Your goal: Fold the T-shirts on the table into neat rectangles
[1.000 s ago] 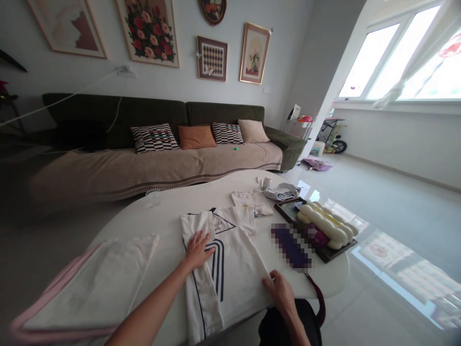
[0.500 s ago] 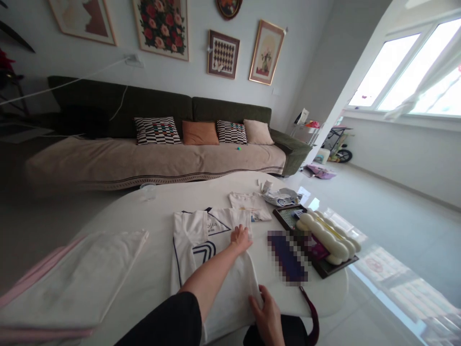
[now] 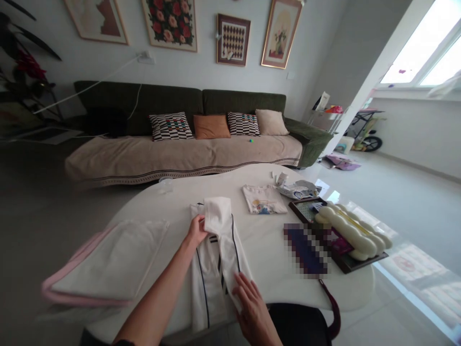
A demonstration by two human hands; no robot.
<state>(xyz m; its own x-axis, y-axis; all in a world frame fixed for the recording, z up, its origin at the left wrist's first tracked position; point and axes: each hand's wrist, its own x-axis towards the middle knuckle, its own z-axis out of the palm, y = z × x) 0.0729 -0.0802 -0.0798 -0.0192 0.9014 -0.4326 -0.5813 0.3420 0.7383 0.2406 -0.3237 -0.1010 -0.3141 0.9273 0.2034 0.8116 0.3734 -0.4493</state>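
The left arm (image 3: pixel 162 283) is wearing a black sleeve (image 3: pixel 124 342) (just its edge is peeking in); black trousers (image 3: pixel 297 323) are showing.

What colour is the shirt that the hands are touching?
The shirt is white with dark lines and stripes, seen best in the head view.

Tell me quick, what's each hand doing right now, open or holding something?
Left hand: closed, holding the folded edge of the white shirt near its top.
Right hand: open, fingers extended, touching the shirt's right side.
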